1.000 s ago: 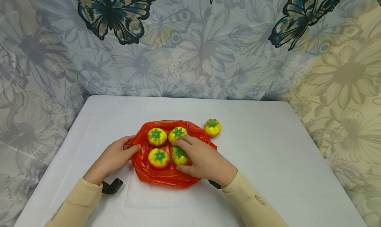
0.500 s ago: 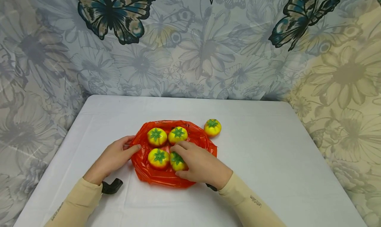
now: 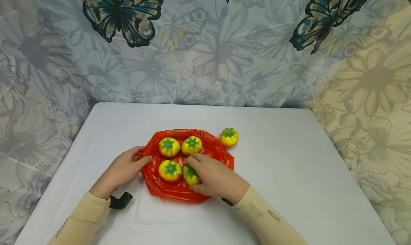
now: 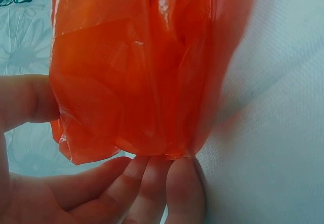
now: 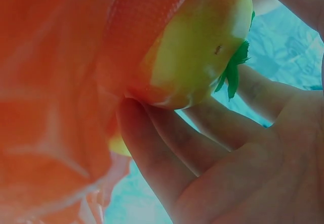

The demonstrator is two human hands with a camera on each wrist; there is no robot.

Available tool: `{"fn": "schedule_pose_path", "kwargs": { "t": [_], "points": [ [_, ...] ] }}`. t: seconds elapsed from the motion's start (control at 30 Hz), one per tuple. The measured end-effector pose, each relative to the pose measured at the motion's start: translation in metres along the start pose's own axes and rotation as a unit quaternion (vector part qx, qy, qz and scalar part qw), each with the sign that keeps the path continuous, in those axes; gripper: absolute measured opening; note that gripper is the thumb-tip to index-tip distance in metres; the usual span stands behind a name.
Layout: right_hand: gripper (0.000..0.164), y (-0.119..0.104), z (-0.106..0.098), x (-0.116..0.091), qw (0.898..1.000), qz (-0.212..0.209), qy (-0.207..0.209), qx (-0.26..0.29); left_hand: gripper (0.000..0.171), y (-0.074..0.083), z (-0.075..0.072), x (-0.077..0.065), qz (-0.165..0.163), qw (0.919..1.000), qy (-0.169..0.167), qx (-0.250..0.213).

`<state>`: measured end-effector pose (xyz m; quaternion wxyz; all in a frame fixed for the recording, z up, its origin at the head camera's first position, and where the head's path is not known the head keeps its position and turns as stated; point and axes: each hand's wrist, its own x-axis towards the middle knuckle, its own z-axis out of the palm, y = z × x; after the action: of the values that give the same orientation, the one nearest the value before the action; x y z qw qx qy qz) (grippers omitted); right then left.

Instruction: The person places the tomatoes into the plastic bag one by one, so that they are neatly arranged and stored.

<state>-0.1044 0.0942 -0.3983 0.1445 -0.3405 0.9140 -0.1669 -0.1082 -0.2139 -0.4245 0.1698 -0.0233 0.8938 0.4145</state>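
Note:
A red plastic bag (image 3: pixel 221 154) lies spread open on the table, its rim raised around several yellow tomatoes with green star-shaped tops. My right hand (image 3: pixel 216 175) holds the front right tomato (image 3: pixel 191 176), fingers at its far side and thumb at the near side. In the right wrist view, fingers curve under this tomato (image 5: pixel 197 47) close against the bag wall. My left hand (image 3: pixel 125 168) holds the bag's left rim, thumb on top; the left wrist view shows its fingertips at the bag's lower edge. Other tomatoes sit at front left (image 3: pixel 170 171), back left (image 3: pixel 169 147) and back right (image 3: pixel 191 146).
One more tomato (image 3: pixel 229 137) stands on the white-covered table (image 3: pixel 289 159), just outside the bag's back right rim. A patterned backdrop (image 3: pixel 221 59) with butterflies and flowers rises behind the table. Black wrist mounts (image 3: pixel 121 201) stick out below the hands.
My right hand has shifted slightly left and toward me, and the front right tomato moved with it, closer to the front left one. The left hand has stayed put.

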Motion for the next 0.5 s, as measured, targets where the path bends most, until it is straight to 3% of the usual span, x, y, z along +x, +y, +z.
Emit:
{"fn": "schedule_pose_path", "kwargs": {
  "t": [0.5],
  "points": [
    [0.061,0.0026,0.003,0.0012,1.0,-0.01,-0.001,-0.008,0.075,0.0007,-0.0009,0.0003,-0.004,1.0,-0.003,0.002]
  ]
}}
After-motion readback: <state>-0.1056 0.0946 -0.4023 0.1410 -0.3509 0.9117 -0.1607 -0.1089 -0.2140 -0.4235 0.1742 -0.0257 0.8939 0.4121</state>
